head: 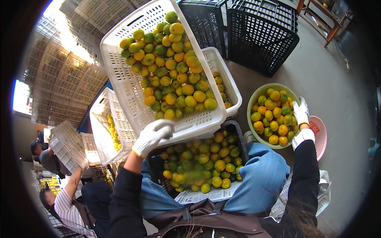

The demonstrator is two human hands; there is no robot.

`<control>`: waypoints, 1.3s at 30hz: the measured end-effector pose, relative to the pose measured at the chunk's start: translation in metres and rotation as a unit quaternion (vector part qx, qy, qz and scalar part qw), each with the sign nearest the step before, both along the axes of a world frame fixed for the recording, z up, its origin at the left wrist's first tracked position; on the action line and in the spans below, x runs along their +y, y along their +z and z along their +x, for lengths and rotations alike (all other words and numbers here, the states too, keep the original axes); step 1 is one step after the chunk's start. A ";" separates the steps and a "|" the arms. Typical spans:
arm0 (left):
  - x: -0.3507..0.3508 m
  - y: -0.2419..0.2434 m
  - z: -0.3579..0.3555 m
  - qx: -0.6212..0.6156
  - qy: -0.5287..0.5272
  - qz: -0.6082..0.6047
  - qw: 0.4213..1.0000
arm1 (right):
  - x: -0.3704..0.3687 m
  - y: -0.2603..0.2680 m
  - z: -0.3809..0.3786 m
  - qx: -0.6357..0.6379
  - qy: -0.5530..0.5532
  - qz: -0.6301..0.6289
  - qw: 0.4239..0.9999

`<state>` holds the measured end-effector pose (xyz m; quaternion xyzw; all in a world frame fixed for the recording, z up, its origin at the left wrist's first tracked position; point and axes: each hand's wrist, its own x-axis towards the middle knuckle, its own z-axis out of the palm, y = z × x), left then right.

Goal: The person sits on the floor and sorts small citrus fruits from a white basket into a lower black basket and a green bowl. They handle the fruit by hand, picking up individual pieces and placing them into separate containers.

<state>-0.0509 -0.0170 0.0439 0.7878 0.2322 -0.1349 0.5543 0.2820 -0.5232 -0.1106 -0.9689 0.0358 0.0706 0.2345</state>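
My left hand (pixel 156 135), in a white knit glove, is over the near rim of a large white plastic crate (pixel 196 131) of green and orange citrus fruit; no fruit shows in it, and its curled fingers are partly blurred. Below that crate, a black crate (pixel 242 139) lined with newspaper (pixel 208 195) holds more fruit between my knees, with a blurred green patch, perhaps moving fruit. My right hand (pixel 301 111), also gloved, lies at the right rim of a round green basin (pixel 251 119) of oranger fruit. Its palm side is hidden, so its grip is unclear.
Another white crate (pixel 235 92) with fruit lies partly under the large one. Black crates (pixel 262 38) stand beyond. A pink basket (pixel 320 134) sits right of the basin. At left are white crates (pixel 102 119) and two other people, one (pixel 50 160) near a tilted crate. Tall crate stacks rise behind.
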 end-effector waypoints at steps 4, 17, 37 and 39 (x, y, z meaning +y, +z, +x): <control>0.040 -0.074 0.054 0.139 -0.133 0.427 0.884 | 0.093 0.139 -0.048 -0.047 0.167 0.128 0.976; -0.009 -0.004 0.001 0.150 0.089 -0.296 0.939 | 0.274 0.208 -0.246 0.272 0.367 0.270 0.848; 0.022 -0.091 0.143 -0.007 -0.171 0.406 0.898 | 0.263 0.173 -0.240 0.511 0.196 0.408 0.730; 0.020 -0.098 0.161 0.035 -0.169 0.379 0.909 | 0.262 0.172 -0.239 0.476 0.228 0.388 0.756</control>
